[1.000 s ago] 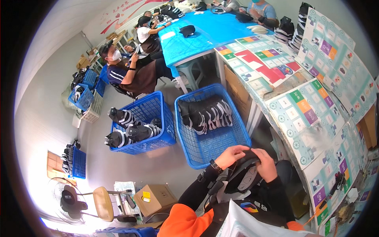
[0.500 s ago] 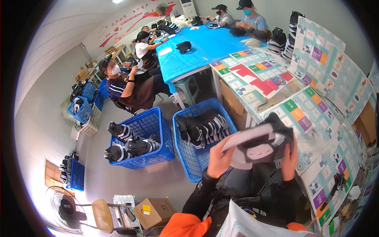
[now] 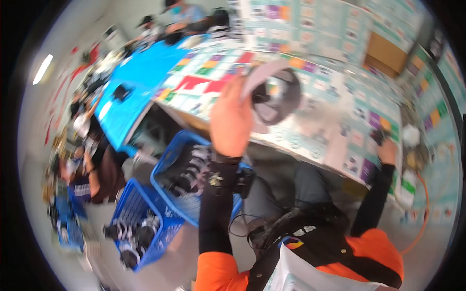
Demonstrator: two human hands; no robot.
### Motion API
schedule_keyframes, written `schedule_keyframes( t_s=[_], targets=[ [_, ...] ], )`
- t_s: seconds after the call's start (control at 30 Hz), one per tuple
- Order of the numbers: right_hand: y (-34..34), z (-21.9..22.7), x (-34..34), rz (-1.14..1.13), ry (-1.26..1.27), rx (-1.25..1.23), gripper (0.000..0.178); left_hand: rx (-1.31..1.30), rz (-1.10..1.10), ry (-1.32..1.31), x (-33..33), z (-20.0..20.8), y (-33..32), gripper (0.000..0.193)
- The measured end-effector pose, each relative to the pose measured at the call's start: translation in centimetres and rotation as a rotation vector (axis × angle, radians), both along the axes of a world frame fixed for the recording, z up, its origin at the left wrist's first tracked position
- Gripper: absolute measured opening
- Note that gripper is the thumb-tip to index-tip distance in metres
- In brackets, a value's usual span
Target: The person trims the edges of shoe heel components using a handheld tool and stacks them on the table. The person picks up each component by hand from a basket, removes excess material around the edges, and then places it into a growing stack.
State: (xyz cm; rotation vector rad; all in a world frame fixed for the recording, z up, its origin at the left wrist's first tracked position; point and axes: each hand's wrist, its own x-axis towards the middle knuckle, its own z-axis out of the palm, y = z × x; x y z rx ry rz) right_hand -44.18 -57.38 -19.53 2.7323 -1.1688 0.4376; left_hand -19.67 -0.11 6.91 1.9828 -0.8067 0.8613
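My left hand [image 3: 232, 121] is closed on a cap [image 3: 290, 97] with a grey brim, raised above the table's near edge. The cap is turned so that its hollow inside shows, and it is blurred. Far to the right, my right hand [image 3: 387, 151] reaches down to the tabletop. At its fingertips lies a small dark object [image 3: 379, 136]; its kind is too blurred to make out, and so is whether my fingers hold it.
Printed sheets cover the work table [image 3: 335, 140]. Two blue baskets [image 3: 167, 186] with caps stand at its left. Beyond stretches a blue-covered table [image 3: 141, 72] with several people around it. An orange cord [image 3: 426, 213] hangs at the right, and a cardboard box [image 3: 386, 53] stands behind.
My right hand has let go of the cap and moved right to the tabletop. The cap, now in my left hand alone, has turned. The view has swung to the right.
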Motion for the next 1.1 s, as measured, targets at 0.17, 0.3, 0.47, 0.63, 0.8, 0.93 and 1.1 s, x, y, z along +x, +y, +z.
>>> schedule_keyframes(
  t_s=[0.17,0.3,0.47,0.63,0.8,0.93,1.1],
  targets=[
    [1.5,3.2,0.5,-0.029,0.057,-0.049,0.051,0.154,-0.048,-0.045,2.0,-0.6,-6.7,0.038],
    [5.8,4.0,2.6,-0.256,-0.164,0.036,0.033,0.296,-0.095,-0.077,2.1,-1.8,-9.9,0.033],
    [16.4,12.3,0.5,0.008,-0.815,0.995,0.032,0.424,-0.399,-0.048,1.5,-3.6,-14.3,0.025],
    [24.0,17.5,2.9,0.272,-0.722,1.456,0.031,0.534,-0.436,-0.108,-0.3,-1.6,-17.4,0.037],
    [25.3,14.1,7.8,0.294,-0.635,1.306,0.022,0.552,-0.390,-0.081,-0.1,-2.4,-17.5,0.035],
    [25.5,13.9,8.7,0.348,-0.559,1.129,0.022,0.564,-0.353,-0.138,-0.6,-2.2,-17.6,0.034],
    [26.1,13.9,9.2,0.389,-0.578,1.012,0.023,0.597,-0.329,-0.105,-0.6,-1.8,-17.1,0.038]
  ],
)
